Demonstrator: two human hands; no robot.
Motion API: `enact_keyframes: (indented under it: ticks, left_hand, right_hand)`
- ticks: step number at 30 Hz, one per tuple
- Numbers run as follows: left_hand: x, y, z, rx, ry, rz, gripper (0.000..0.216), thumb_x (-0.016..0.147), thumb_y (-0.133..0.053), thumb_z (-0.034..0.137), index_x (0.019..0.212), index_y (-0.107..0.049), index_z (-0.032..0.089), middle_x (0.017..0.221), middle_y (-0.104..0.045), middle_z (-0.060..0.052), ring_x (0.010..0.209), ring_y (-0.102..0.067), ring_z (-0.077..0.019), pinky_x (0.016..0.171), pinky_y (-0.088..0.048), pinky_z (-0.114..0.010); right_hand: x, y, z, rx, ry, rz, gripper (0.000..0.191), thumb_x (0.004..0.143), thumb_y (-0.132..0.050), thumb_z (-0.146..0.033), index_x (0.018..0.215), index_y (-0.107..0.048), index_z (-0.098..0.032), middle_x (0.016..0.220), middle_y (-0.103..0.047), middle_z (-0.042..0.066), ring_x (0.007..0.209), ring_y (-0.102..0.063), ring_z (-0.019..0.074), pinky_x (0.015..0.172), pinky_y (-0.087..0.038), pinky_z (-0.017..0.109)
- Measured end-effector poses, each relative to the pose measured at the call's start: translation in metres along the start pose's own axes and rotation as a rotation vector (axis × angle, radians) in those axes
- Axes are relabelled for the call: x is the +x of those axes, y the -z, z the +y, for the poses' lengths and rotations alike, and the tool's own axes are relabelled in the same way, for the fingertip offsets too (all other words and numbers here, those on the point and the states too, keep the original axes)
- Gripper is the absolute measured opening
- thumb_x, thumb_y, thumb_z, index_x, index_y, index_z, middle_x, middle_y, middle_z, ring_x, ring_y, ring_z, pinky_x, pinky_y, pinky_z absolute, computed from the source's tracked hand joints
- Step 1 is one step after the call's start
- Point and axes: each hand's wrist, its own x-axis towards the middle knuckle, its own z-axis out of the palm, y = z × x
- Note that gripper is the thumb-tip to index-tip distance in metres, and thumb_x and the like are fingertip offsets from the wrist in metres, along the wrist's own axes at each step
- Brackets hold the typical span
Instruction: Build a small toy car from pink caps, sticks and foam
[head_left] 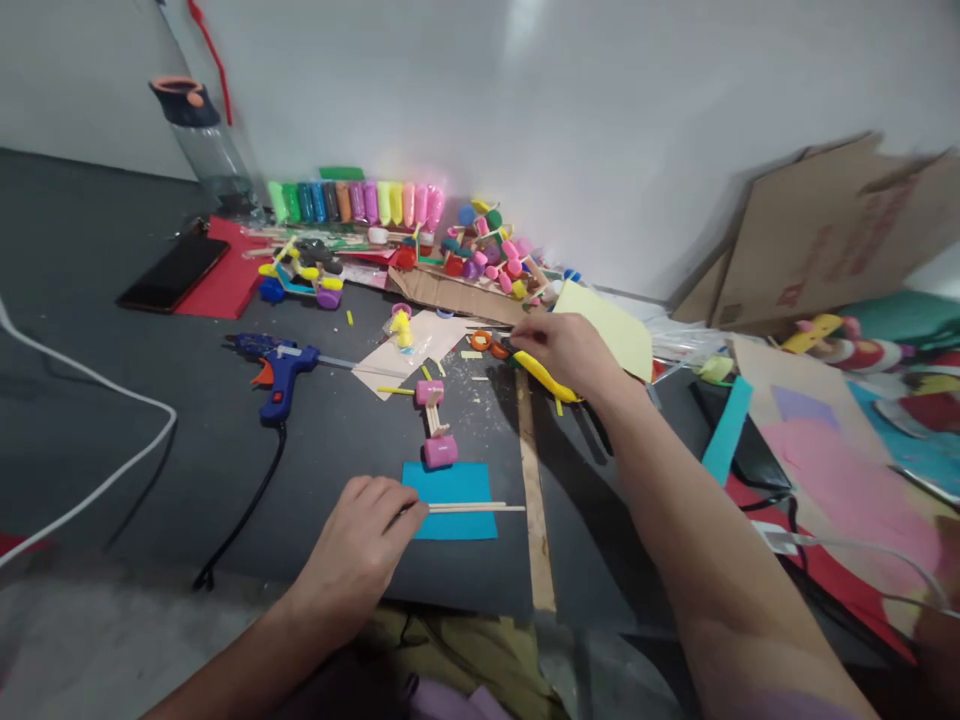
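In the head view, a flat, bright blue, four-sided sheet (pixel 448 483) lies near the close edge of a dark grey table (pixel 360 430); the left hand (pixel 375 525) is at its left side, thumb and fingers clamped on two or so thin, pale wooden sticks (pixel 480 508); these run level across the sheet, their free ends reaching past its right edge.

The right hand (pixel 566 345) is beyond the sheet and to its right, palm down; its fingertips are bent towards a hand tool with a curved yellow handle (pixel 541 376), and I cannot tell whether they are apart, together or clamped on it; orange ring-shaped handles (pixel 487 343) lie just left of those fingertips, beyond the sheet.

Just beyond the sheet's far edge is a small pale wooden frame with a pink cylinder at each end (pixel 433 400); farther beyond the sheet lies a pale pink paper (pixel 371 370), with a small yellow lump (pixel 402 328) on it; beyond the sheet and to its left lies a blue glue gun with an orange trigger (pixel 281 380), its black cord (pixel 259 505) trailing towards the close edge; farther off on that side of the sheet are a black phone (pixel 176 270), partly over a red sheet (pixel 225 280), and a small toy vehicle with blue and purple wheels (pixel 300 277); far beyond the sheet, a row of coloured packets (pixel 356 203) stands by the wall, with a heap of small bright pieces (pixel 491 245) to its right.
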Motion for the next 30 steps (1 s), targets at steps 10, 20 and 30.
enact_keyframes:
  ticks: [10, 20, 30]
  left_hand:
    - [0.000, -0.002, 0.001, -0.049, 0.018, 0.046, 0.026, 0.104, -0.040, 0.012, 0.102, -0.066, 0.013, 0.092, -0.067, -0.007, 0.088, -0.053, -0.0203, 0.079, -0.035, -0.034]
    - [0.000, -0.003, 0.001, -0.036, 0.006, 0.038, 0.023, 0.104, -0.042, 0.012, 0.099, -0.065, 0.013, 0.093, -0.067, -0.007, 0.088, -0.053, -0.0205, 0.081, -0.035, -0.034]
    - [0.001, 0.001, 0.002, -0.029, 0.013, 0.023, 0.025, 0.104, -0.040, 0.013, 0.098, -0.064, 0.014, 0.093, -0.067, -0.008, 0.089, -0.054, -0.0214, 0.082, -0.036, -0.035]
  right_hand:
    - [0.084, -0.018, 0.027, -0.223, 0.066, -0.385, 0.029, 0.099, -0.064, -0.035, 0.121, -0.065, -0.016, 0.121, -0.067, 0.009, 0.102, -0.068, 0.0217, 0.088, -0.059, 0.042]
    - [0.074, -0.017, 0.037, -0.310, 0.089, -0.466, 0.030, 0.099, -0.063, -0.036, 0.121, -0.065, -0.016, 0.121, -0.067, 0.009, 0.103, -0.067, 0.0219, 0.089, -0.058, 0.043]
    - [0.069, -0.018, 0.037, -0.338, 0.102, -0.419, 0.029, 0.100, -0.063, -0.036, 0.122, -0.065, -0.017, 0.123, -0.066, 0.009, 0.106, -0.067, 0.0225, 0.091, -0.058, 0.044]
